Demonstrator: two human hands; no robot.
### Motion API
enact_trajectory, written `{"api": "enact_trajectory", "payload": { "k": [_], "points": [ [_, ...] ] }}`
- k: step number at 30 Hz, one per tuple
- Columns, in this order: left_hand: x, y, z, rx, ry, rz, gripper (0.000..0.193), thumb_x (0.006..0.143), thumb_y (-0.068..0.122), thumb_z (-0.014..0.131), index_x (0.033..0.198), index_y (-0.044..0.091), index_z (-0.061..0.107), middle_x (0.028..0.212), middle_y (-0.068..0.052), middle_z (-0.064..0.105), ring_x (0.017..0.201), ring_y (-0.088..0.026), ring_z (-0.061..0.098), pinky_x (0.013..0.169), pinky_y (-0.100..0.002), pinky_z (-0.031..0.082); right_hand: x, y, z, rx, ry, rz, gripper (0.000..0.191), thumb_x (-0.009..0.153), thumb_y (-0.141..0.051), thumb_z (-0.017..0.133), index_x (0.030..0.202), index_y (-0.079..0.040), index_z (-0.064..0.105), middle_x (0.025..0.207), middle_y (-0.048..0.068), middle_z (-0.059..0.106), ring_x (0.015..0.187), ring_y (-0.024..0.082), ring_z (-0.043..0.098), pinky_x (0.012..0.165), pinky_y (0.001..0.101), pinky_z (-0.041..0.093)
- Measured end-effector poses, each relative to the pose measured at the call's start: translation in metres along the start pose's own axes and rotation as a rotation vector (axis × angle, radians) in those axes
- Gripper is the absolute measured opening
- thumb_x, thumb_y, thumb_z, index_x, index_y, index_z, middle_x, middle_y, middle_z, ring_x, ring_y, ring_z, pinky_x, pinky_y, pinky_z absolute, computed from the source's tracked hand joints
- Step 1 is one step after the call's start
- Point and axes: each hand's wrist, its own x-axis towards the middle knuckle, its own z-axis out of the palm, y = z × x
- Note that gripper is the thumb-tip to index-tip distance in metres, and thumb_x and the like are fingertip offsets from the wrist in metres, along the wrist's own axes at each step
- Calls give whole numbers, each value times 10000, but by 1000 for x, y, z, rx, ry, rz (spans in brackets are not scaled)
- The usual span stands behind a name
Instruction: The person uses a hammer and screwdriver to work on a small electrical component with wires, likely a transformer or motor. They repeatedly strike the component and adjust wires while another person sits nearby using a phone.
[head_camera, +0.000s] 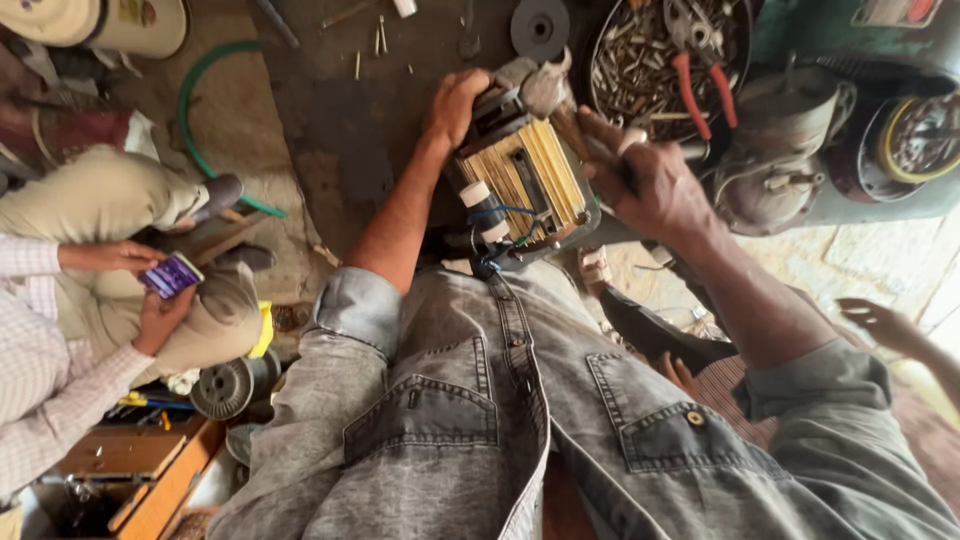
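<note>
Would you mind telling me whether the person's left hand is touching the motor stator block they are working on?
Touching. The head view shows the left hand gripping the top left corner of the motor stator block, fingers wrapped over its edge with no gap.

Yellow-striped motor core (522, 172), red-handled pliers (700, 92), green hose (205, 110), grey washed denim shirt (480, 400)

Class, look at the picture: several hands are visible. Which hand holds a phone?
The seated person's hand at far left, under the purple-screened phone. The wearer's left hand and right hand grip the motor core instead.
</note>
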Motion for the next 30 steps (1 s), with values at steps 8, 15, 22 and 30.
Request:
{"api": "enact_trajectory", "payload": {
  "k": [8, 15, 22, 30],
  "points": [
    [-3, -5, 6, -80, 41, -16, 378, 978, 317, 511, 975, 49, 778, 870, -93, 759, 798, -213, 682, 781, -368, 522, -20, -1, 20, 245, 245, 0, 498, 1082, -116, 679, 1521, 35, 499, 957, 184, 744, 592, 190, 620, 555, 318, 491],
    [-1, 0, 7, -201, -21, -55, 378, 947, 295, 508, 989, 71, 810, 904, -76, 788, 835, -216, 710, 816, -382, 559, -35, 15, 26, 213, 191, 192, 539, 1063, -135, 681, 1558, -20, 501, 1072, 208, 741, 771, 165, 698, 698, 295, 557],
    [-3, -1, -2, 27, -12, 90, 357, 960, 271, 513, 981, 115, 833, 947, -56, 815, 855, -178, 750, 822, -339, 551, -128, 24, 70, 355, 318, 231, 553, 1088, -113, 670, 1588, -29, 448, 1285, 190, 733, 978, 202, 702, 838, 309, 570],
    [-15, 0, -14, -38, 57, -106, 345, 927, 353, 602, 1029, 95, 806, 980, -48, 800, 898, -181, 736, 844, -354, 560, -201, 17, 110, 158, 352, 268, 530, 1023, -154, 708, 1512, -76, 519, 964, 177, 716, 728, 261, 700, 637, 388, 565]
  ]
}}
